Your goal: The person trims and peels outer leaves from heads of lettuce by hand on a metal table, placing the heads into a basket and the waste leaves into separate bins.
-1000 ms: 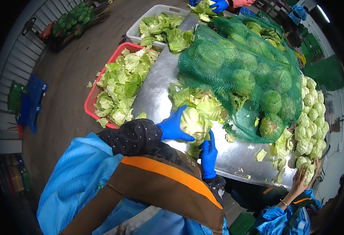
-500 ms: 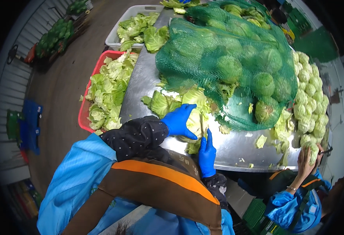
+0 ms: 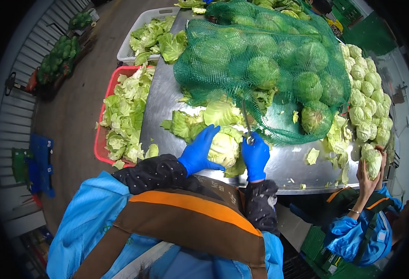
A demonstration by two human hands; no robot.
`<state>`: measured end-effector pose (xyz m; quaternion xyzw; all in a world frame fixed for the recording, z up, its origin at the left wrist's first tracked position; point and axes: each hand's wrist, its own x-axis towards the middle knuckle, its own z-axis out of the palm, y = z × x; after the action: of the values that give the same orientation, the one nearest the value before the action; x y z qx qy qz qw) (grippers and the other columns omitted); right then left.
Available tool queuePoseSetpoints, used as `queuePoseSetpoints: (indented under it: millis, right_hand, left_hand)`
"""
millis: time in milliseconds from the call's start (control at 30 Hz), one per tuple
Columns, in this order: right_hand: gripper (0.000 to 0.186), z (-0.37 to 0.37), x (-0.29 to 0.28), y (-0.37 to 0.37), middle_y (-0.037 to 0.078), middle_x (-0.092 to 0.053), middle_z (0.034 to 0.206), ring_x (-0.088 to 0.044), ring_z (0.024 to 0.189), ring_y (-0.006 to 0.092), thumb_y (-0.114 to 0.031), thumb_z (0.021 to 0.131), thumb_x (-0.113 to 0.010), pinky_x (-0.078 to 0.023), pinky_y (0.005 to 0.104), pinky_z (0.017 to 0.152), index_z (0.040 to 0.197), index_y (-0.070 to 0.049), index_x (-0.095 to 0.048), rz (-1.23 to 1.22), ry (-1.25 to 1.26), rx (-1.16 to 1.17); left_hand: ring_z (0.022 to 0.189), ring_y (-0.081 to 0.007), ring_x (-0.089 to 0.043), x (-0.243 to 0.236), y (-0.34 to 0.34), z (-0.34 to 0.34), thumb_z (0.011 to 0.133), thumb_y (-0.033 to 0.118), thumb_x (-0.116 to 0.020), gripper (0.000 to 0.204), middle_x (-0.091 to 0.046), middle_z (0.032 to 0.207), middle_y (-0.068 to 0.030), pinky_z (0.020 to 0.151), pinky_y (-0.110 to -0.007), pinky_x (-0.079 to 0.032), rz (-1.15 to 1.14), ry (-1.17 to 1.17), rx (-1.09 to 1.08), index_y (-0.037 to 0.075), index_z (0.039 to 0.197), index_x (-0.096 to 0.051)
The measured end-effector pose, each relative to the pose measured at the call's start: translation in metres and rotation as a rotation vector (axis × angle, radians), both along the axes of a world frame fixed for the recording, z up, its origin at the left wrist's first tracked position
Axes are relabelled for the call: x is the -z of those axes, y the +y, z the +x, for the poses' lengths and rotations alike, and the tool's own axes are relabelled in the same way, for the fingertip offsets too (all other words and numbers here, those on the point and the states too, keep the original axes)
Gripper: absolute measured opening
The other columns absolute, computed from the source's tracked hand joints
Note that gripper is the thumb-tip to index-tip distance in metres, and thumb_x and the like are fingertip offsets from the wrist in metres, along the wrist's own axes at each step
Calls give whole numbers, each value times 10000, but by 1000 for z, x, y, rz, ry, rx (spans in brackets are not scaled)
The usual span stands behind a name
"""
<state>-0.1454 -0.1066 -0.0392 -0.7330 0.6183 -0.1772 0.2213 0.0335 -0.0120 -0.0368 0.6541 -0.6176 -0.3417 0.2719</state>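
My left hand [image 3: 199,151], in a blue glove, cups the near left side of a pale green cabbage [image 3: 224,149] on the metal table. A knife [image 3: 246,115] is gripped in my blue-gloved right hand [image 3: 255,156], just right of the cabbage. Its blade points away from me, and most of the handle is hidden by my fingers. Loose outer cabbage leaves [image 3: 188,125] lie beyond my left hand. Another big leaf [image 3: 220,113] rests behind the cabbage.
A green mesh sack [image 3: 285,69] full of cabbages covers the far table [image 3: 160,114]. Leaves fill a red crate [image 3: 101,135] and a white crate [image 3: 126,51] at the left. Trimmed cabbages [image 3: 367,88] are stacked at the right, where a co-worker's hands [image 3: 365,183] hold another.
My right hand has risen beside the cabbage, and the knife blade has swung off it to point away from me. The co-worker's cabbage is lifted higher. The view has shifted slightly.
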Motion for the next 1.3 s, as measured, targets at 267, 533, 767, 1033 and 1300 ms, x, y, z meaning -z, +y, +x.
queuePoseSetpoints:
  millis: [267, 533, 767, 1033, 1300]
  right_hand:
    - [574, -9, 79, -50, 211, -683, 993, -652, 935, 382, -402, 720, -767, -507, 433, 805, 1131, -20, -646, 41, -37, 261]
    - [744, 2, 14, 57, 179, -444, 1404, -502, 1203, 226, 72, 769, -713, -451, 328, 978, 1423, 30, -360, 417, -838, -130]
    - [734, 26, 10, 21, 146, -516, 1359, -516, 1199, 191, 11, 717, -790, -449, 321, 994, 1372, 17, -459, 457, -759, -500]
    - [803, 21, 0, -28, 96, -511, 1388, -477, 1262, 184, -23, 626, -844, -354, 328, 1084, 1353, -20, -501, 784, -743, -680]
    - [683, -7, -4, 23, 120, -661, 967, -641, 790, 198, -230, 826, -726, -507, 320, 680, 1426, -116, -420, 70, -326, -283]
  left_hand:
    - [1376, -363, -302, 11, 34, 20, 568, 383, -903, 1179, -247, 1497, -223, 1119, -411, -308, -85, 122, -33, 65, 1466, -207]
    - [1215, -292, -455, 25, 61, 25, 571, 312, -932, 1064, -419, 1279, -219, 1044, -379, -396, -39, 489, -462, 8, 1294, -213]
    - [1002, -277, -623, -1, 39, 60, 812, 562, -676, 755, -625, 1100, -203, 878, -337, -487, 346, 248, -398, -59, 1213, -516]
    - [1211, -358, -496, -41, 27, 122, 638, 348, -852, 1000, -421, 1387, -205, 967, -420, -459, -10, -245, -124, 108, 1447, -316]
    - [1311, -428, -364, -13, 8, 16, 522, 485, -877, 1258, -283, 1457, -254, 1043, -473, -382, 59, -55, -205, 66, 1477, -174]
